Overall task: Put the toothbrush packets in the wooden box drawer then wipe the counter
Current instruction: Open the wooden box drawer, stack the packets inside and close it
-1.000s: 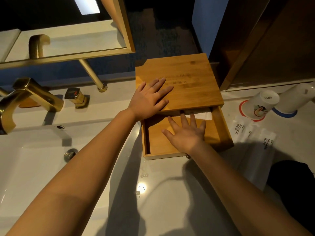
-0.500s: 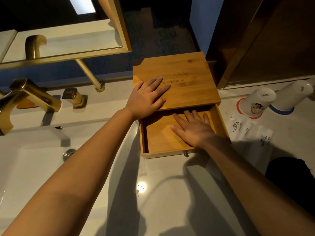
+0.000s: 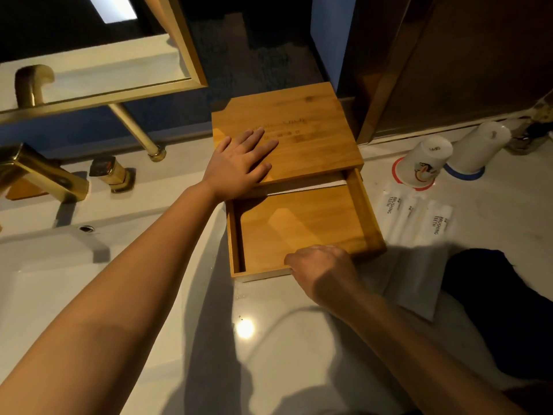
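Observation:
A wooden box (image 3: 314, 115) stands on the white counter (image 3: 299, 354), its drawer (image 3: 299, 229) pulled far out toward me. My left hand (image 3: 239, 166) lies flat on the box lid, fingers straight. My right hand (image 3: 323, 271) is at the drawer's front edge with fingers curled over it; the knob is hidden under the hand. A white packet (image 3: 308, 187) shows at the back of the drawer, under the lid. Two white toothbrush packets (image 3: 416, 214) printed "BRUSHING TEETH" lie on the counter right of the drawer.
Two upturned white cups (image 3: 425, 163) stand on coasters at the right. A folded grey cloth (image 3: 416, 283) lies near the drawer's right front corner, beside a dark shape (image 3: 502, 310). A gold faucet (image 3: 39, 172) and sink basin (image 3: 74, 280) sit at the left, a mirror above.
My right hand has withdrawn from inside the drawer to its front edge and curled there. The drawer now stands further out, and the white packet at its back shows again. The left hand stays.

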### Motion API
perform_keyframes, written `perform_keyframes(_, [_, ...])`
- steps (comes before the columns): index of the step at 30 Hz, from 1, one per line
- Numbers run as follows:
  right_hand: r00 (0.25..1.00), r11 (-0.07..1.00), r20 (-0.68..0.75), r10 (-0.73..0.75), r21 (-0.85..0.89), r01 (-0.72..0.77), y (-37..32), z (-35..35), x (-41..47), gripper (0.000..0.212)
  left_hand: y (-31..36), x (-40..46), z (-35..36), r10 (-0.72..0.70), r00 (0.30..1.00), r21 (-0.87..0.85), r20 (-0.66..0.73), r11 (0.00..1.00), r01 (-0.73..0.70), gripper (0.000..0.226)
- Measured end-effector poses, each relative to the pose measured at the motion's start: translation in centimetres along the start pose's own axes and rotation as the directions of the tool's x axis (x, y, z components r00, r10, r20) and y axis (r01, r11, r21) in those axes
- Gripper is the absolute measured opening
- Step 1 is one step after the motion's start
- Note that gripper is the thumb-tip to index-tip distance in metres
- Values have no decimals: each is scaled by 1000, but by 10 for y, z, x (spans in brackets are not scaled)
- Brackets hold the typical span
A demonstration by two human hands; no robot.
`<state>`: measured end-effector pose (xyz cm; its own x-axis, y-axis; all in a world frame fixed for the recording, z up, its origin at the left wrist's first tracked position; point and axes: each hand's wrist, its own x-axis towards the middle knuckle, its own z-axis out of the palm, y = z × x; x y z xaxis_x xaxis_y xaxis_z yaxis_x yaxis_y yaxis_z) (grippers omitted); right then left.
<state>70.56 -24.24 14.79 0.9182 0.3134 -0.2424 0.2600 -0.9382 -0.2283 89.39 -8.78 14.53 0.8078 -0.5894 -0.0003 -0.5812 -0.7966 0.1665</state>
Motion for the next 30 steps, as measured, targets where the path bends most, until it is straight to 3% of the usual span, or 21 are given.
perform_keyframes(3, [966,991,-242,-90,78,112,2,12,-14,11,0,0,0,2,1000,12,6,1000,-2,52])
perform_keyframes(6, [996,997,-94,-13,73,20,3,13,-12,18,1,1,0,2,1000,23,15,1000,-3,53])
perform_keyframes(9, [991,997,-132,-15,77,25,10,20,-11,19,1,2,0,0,1000,36,20,999,-1,52])
perform_keyframes(15, [910,965,-411,-50,216,151,18,26,-26,10,0,1,0,-4,1000,29,23,1000,3,52])
perform_keyframes(17, [868,952,-496,16,273,138,21,22,-34,12,-1,1,1,-4,1000,26,19,1000,4,53])
perform_keyframes(19, [802,944,-557,216,327,-27,31,15,-46,20,-1,1,1,-6,1000,26,12,1000,5,53])
perform_keyframes(20, [734,915,-577,358,373,-152,41,14,-53,24,-1,2,2,-7,1000,26,11,1000,7,54])
perform_keyframes(23, [490,704,-507,710,521,-482,85,19,-77,31,-1,2,3,-8,1000,27,9,1000,8,55])
perform_keyframes(24, [480,670,-467,742,505,-544,97,23,-83,34,-1,2,3,-7,1000,30,9,1000,7,55])
perform_keyframes(27, [563,638,-300,770,332,-695,118,27,-88,41,-1,3,4,-12,1000,36,14,999,11,55])
perform_keyframes(30, [517,528,-107,849,192,-827,122,17,-79,48,0,2,4,-15,1000,32,19,999,15,55])
